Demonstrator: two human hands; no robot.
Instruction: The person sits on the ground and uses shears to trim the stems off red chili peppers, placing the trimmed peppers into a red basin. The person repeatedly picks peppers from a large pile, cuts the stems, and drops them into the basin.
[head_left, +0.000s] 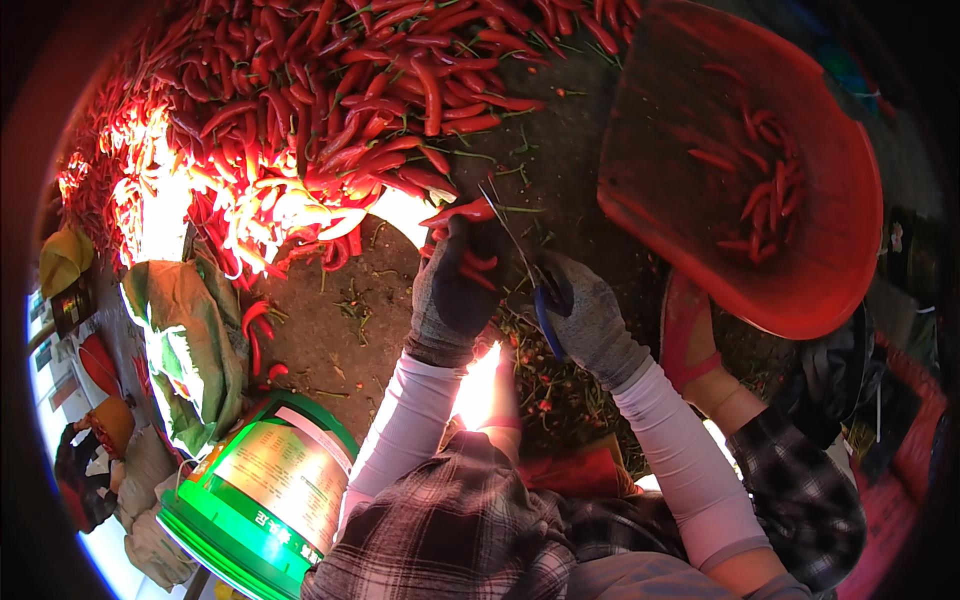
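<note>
My left hand (459, 289), in a grey knit glove with a dark palm, holds several red chili peppers (469, 211); the uppermost points its green stem to the right. My right hand (589, 319), gloved alike, grips scissors with blue handles (548, 322). Their slightly parted blades (510, 229) point up and left, beside that pepper's stem end. A large heap of red chili peppers (300, 112) spreads over the ground above and left of my hands. To the right, a red plastic scoop-shaped container (832, 247) holds loose red peppers (772, 195).
A green bucket (300, 409) with a printed label stands at lower left, beside a crumpled green and brown sack (199, 330). Cut stems and scraps (555, 375) litter the ground between my legs. Another person (94, 465) is partly visible at the far left edge.
</note>
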